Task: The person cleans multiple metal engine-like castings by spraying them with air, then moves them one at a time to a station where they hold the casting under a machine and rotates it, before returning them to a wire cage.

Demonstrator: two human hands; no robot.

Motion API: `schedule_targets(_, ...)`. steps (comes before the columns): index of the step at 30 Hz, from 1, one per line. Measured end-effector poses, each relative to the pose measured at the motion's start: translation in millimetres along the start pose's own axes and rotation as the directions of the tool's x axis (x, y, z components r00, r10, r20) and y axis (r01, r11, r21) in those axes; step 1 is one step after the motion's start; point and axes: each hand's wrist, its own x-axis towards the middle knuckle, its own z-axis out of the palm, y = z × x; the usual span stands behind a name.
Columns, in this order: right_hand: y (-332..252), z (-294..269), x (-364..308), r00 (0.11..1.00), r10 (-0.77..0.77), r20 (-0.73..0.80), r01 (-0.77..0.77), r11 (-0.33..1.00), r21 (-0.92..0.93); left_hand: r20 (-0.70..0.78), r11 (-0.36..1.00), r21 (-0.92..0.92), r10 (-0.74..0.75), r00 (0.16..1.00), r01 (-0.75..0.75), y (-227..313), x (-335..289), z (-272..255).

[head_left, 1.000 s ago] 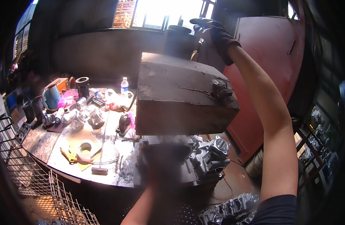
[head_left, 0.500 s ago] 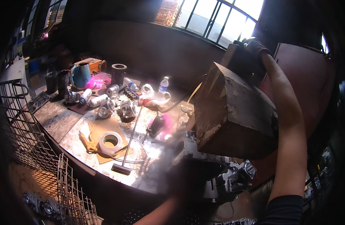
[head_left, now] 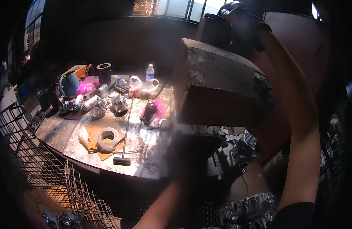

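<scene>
My right hand [head_left: 243, 21], in a dark glove, is raised high and curls over a dark part behind a big worn box-shaped housing [head_left: 222, 84]. What its fingers hold is hidden. My left hand [head_left: 195, 152], also in a dark glove, is low and smeared by shadow and blur, so its fingers do not show. It lies beneath the housing, over or against a grey metal casting [head_left: 241, 149]; whether it grips the casting I cannot tell.
A sunlit bench holds a long-handled hammer [head_left: 122, 161], a tape roll [head_left: 107, 138] on cardboard, a bottle [head_left: 150, 72], a blue jug [head_left: 69, 84] and several metal parts. A wire cage [head_left: 27, 152] stands at left. More castings [head_left: 246, 210] lie low at right.
My view has shifted, so the bench and housing sit further left and higher. My left glove shows more beneath the housing. My right hand remains raised at the dark part.
</scene>
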Motion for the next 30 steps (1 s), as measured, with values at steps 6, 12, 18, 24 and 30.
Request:
schedule_targets(6,-164.6,-114.1,-162.9,0.989,-0.115,0.088,-0.069,0.158,0.985,-0.005,0.986,0.162,-0.037,0.999,0.037,-53.3,-4.6,-8.7)
schedule_targets(12,-373.1,-14.3,-336.1,0.84,-0.013,0.542,-0.538,-0.148,0.83,0.035,0.995,0.096,-0.005,0.999,0.001,-17.2,-10.3,18.8)
schedule_targets(18,-529.7,80.1,-383.5,0.515,-0.102,0.851,-0.606,-0.745,0.278,0.157,0.991,0.115,-0.084,0.984,0.067,-15.4,-7.9,8.4)
schedule_targets(24,-527.7,81.8,-381.7,0.591,-0.039,0.806,-0.66,-0.597,0.455,0.15,0.912,0.408,-0.009,0.989,-0.054,-85.4,-36.5,39.7)
schedule_targets(30,-558.9,89.9,-405.3,0.512,-0.055,0.857,-0.734,-0.546,0.403,0.092,0.904,0.428,-0.045,0.995,0.001,-54.3,-33.2,51.8)
